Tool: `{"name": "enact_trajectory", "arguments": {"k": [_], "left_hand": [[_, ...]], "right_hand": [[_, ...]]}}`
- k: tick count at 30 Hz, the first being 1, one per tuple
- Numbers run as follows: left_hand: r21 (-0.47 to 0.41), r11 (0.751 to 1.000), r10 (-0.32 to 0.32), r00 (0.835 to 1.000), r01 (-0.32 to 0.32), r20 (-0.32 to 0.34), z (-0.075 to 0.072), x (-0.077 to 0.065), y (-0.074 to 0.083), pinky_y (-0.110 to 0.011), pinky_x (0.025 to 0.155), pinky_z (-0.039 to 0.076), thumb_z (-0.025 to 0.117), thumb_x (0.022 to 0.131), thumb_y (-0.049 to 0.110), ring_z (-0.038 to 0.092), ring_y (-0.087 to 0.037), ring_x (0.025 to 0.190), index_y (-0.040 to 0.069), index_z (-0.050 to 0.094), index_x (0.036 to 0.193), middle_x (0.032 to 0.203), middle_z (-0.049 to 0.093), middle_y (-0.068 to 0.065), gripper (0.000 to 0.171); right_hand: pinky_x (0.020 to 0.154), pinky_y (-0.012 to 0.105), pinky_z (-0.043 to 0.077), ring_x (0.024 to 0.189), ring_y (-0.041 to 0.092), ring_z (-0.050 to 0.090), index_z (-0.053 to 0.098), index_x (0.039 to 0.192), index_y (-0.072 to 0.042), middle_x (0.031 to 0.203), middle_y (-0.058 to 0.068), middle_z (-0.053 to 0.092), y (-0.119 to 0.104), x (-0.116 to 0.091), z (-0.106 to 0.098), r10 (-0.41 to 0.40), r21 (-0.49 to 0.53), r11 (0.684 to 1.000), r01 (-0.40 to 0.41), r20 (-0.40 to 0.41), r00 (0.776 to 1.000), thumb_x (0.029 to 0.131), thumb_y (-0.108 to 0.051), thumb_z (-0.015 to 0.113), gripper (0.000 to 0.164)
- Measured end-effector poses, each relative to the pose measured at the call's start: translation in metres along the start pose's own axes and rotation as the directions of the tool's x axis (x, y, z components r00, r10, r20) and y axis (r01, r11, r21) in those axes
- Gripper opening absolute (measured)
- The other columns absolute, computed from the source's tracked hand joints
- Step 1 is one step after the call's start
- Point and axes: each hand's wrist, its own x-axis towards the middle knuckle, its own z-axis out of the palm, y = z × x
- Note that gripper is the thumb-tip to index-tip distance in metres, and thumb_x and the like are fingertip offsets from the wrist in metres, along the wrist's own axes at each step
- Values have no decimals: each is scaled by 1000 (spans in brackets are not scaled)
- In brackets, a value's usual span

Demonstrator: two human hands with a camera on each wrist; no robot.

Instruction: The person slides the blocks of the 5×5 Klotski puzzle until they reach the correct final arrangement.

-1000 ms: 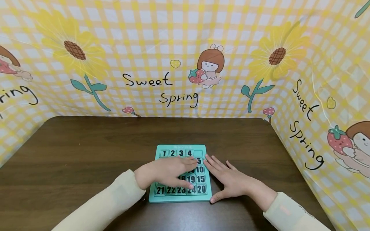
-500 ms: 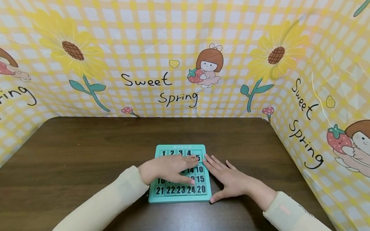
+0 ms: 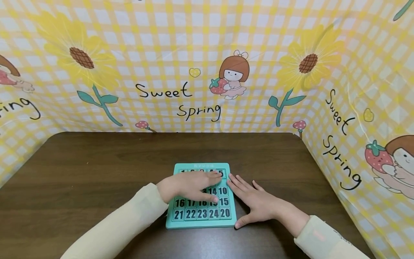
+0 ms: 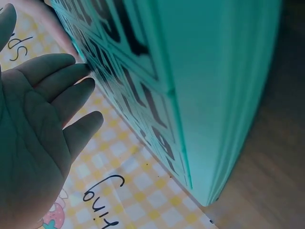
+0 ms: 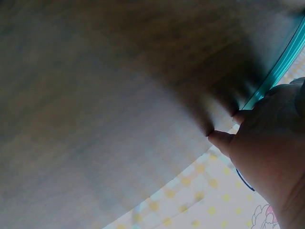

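Observation:
A turquoise number slide puzzle (image 3: 171, 225) lies flat on the table, its black-numbered tiles set in a grid. Over its upper rows my left hand (image 3: 191, 185) stretches palm down, fingertips at the 5 tile (image 3: 221, 173) in the top right corner. Below that tile, above the 10 tile (image 3: 222, 191), is a bare turquoise gap. Parts of the upper rows are hidden under this hand. In the left wrist view its fingers (image 4: 71, 98) are straight. My right hand (image 3: 257, 205) rests spread on the table, fingertips and thumb against the puzzle's right edge.
The dark brown wooden table (image 3: 97, 169) extends around the puzzle. A yellow checked cloth (image 3: 168, 54) with flowers and lettering stands behind it and along both sides.
The 5 tile has slid up from the second row into the top row, with the left hand's fingertips moving along with it. The right hand has stayed in place.

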Motion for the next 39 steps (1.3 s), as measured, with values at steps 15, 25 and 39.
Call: {"name": "enact_trajectory", "arguments": {"k": [15,25,39], "left_hand": [[65,986,155,988,-155,5,8,-24,27,-49,121,28,47,99,58,21,-15,153,11,32,156,164,27,-3,75],[47,994,101,994,-102,41,11,-24,27,-47,122,27,47,98,59,21,-16,153,14,34,156,164,27,-2,74],[-20,1000,10,999,-9,53,4,-11,11,-43,125,21,48,98,58,15,-17,155,12,27,158,166,20,-1,79]], "right_hand": [[116,72,11,157,27,-3,4,162,-19,169,-2,-8,2,-2,0,-4,-11,1000,4,-20,1000,75,-75,66,120],[116,73,11,157,27,-3,4,162,-19,169,-1,-8,2,-1,0,-8,-15,1000,8,-22,1000,75,-75,66,121],[117,71,8,157,25,-5,2,162,-21,169,-4,-10,-2,0,0,-3,1,1000,3,5,1000,76,-74,66,120]]}}
